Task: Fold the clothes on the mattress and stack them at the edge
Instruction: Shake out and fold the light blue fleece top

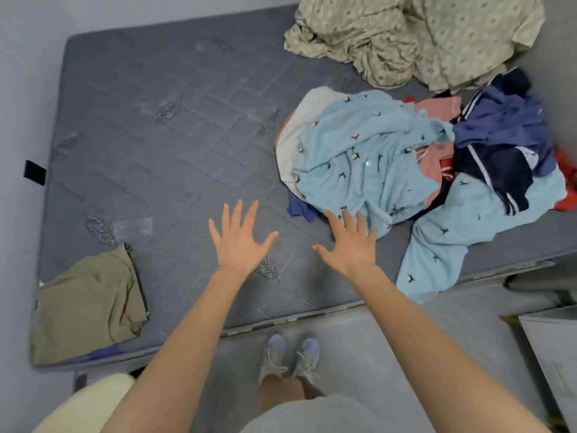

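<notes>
One folded garment (pixel 89 304) sits at the mattress (pixel 175 145) edge (barely started); the pile (pixel 384 154) waits. Left hand (pixel 239 242) and right hand (pixel 351 242) are spread, holding nothing.

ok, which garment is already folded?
The olive-brown garment at the mattress near-left corner, flat and alone; the rest lie crumpled in the pile at right.

The mattress (pixel 156 151) is showing slate grey, with quilted diagonal lines and stitched leaf motifs, and the folded garment (pixel 90 301) is showing plain khaki. The light blue shirt (pixel 359 157) is carrying small dark bird prints, the navy garment (pixel 499 151) is showing white stripes, and the pink cloth (pixel 437 109) and red cloth (pixel 565 164) are looking plain. The crumpled sheet (pixel 406 35) is showing beige with a pale floral pattern.
</notes>
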Motion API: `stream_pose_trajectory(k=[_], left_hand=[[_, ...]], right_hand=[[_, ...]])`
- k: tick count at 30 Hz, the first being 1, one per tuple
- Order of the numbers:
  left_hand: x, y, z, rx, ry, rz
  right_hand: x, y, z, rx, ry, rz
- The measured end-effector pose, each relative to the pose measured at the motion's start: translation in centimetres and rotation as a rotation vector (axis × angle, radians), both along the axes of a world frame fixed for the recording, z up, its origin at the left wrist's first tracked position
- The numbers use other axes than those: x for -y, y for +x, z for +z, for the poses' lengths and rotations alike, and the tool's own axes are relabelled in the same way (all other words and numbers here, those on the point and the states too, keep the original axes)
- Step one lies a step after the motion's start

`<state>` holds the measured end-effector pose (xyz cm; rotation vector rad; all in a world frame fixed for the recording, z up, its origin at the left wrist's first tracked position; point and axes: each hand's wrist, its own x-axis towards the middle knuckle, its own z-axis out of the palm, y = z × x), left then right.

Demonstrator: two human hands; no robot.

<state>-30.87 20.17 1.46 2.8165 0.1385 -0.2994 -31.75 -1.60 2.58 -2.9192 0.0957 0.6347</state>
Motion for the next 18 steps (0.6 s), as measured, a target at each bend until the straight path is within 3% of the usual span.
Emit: stream_pose_trajectory(k=[18], left_hand=[[8.5,8.8,1.9,-0.015,-0.025,-0.275]], right_hand=[[8.3,6.7,3.0,-0.027,-0.070,-0.156]])
